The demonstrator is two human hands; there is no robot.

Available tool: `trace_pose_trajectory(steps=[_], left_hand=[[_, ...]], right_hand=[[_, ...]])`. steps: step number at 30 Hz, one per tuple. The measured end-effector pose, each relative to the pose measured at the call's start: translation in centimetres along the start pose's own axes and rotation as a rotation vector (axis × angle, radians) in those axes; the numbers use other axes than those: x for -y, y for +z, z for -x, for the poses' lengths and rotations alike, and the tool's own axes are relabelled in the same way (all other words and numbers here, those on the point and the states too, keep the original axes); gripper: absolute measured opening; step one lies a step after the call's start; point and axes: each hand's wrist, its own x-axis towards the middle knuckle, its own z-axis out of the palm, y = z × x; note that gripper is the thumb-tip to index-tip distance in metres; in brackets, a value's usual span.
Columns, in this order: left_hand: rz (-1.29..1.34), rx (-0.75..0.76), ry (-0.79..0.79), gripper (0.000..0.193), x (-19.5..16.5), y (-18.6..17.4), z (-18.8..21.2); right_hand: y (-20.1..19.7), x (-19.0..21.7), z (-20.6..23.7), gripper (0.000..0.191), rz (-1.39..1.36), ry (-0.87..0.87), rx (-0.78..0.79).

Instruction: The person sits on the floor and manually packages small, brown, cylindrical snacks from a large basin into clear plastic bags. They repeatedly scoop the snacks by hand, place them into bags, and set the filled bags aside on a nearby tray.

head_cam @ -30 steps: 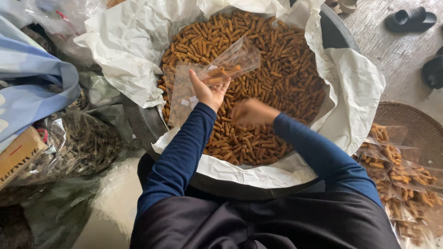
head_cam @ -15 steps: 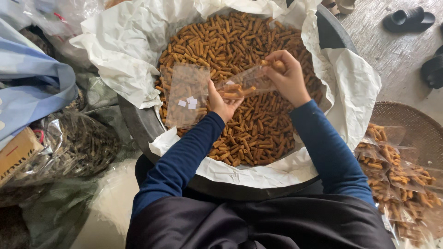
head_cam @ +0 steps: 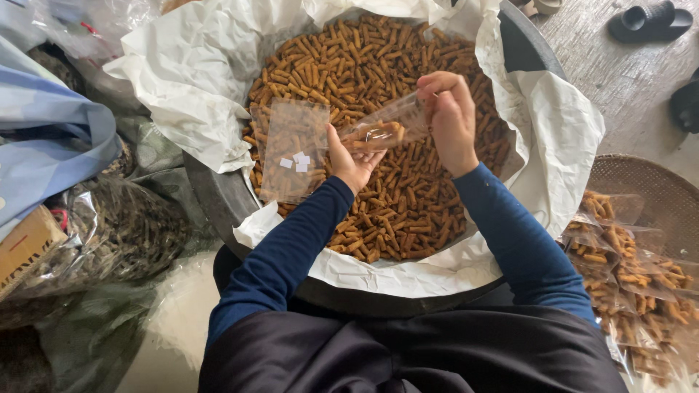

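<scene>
Holding item: small clear plastic bag (head_cam: 386, 129), transparent, crinkled, lying near-horizontal above the basin, a few golden-brown snack sticks (head_cam: 408, 211) visible inside. Left hand (head_cam: 352, 161) fingers closed on its lower end; right hand (head_cam: 451, 120) fingers pinched at its mouth. Beneath: paper-lined round basin (head_cam: 218, 196) heaped with sticks; flat empty bags (head_cam: 293, 149) rest on the heap.

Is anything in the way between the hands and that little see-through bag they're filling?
Nothing visible is in the way. The left hand holds the small clear bag from below, and the right hand is at its open end, touching it. The bag hangs just above the brown snack sticks in the paper-lined basin.
</scene>
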Motion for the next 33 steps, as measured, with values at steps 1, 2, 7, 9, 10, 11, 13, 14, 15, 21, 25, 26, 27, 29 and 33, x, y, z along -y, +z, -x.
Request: trace_pose_trajectory(steps=[1, 2, 7, 9, 10, 11, 13, 14, 15, 21, 25, 26, 27, 29, 33], left_hand=[[-0.011, -0.027, 0.003, 0.108, 0.1, -0.1, -0.2], [-0.022, -0.054, 0.006, 0.108, 0.2, -0.2, -0.3], [-0.081, -0.186, -0.015, 0.109, 0.4, 0.3, 0.0], [-0.061, -0.189, -0.014, 0.111, 0.1, 0.9, 0.4], [-0.054, -0.168, 0.026, 0.112, -0.2, 1.1, 0.6], [-0.047, -0.148, 0.067, 0.114, -0.8, 1.4, 0.6], [0.040, -0.151, 0.131, 0.111, -1.9, 1.6, 0.6], [0.119, -0.172, 0.155, 0.107, -2.5, 1.6, 0.6], [0.199, -0.193, 0.180, 0.103, -3.1, 1.5, 0.5], [0.110, 0.357, 0.179, 0.105, -4.3, 0.5, 0.8], [0.290, 0.410, 0.162, 0.088, -4.3, 0.9, 0.9], [0.312, 0.351, 0.182, 0.084, -4.4, 1.1, 0.9], [0.336, 0.292, 0.200, 0.081, -4.5, 1.3, 0.9], [0.339, 0.077, 0.224, 0.086, -4.5, 1.6, 0.8], [0.305, -0.096, 0.260, 0.109, -4.3, 1.8, 0.5]], right_hand=[[0.0, 0.1, -0.3, 0.018, -0.086, -0.040, 0.009], [0.0, 0.2, -0.6, 0.020, -0.172, -0.081, 0.018], [-0.6, 0.9, -1.2, 0.026, -0.327, -0.053, -0.013], [-1.4, 0.6, -1.1, 0.027, -0.298, -0.080, -0.067], [-2.1, 0.2, -1.0, 0.026, -0.268, -0.088, -0.128], [-2.9, -0.3, -0.9, 0.025, -0.237, -0.095, -0.189], [-4.7, -1.9, -1.2, 0.021, -0.019, 0.010, -0.295], [-5.3, -3.2, -1.3, 0.021, 0.091, 0.064, -0.345], [-5.6, -4.7, -1.2, 0.023, 0.438, 0.096, -0.295], [-2.1, -12.8, 5.1, 0.076, 1.372, 0.769, 0.528], [1.8, -14.6, 10.9, 0.106, 1.430, 0.745, 0.757], [2.2, -14.3, 11.5, 0.108, 1.463, 0.735, 0.805], [2.4, -13.8, 12.0, 0.111, 1.496, 0.725, 0.855], [2.7, -12.6, 12.3, 0.115, 1.449, 0.737, 1.063], [3.5, -11.1, 11.8, 0.131, 1.353, 0.621, 1.369]])
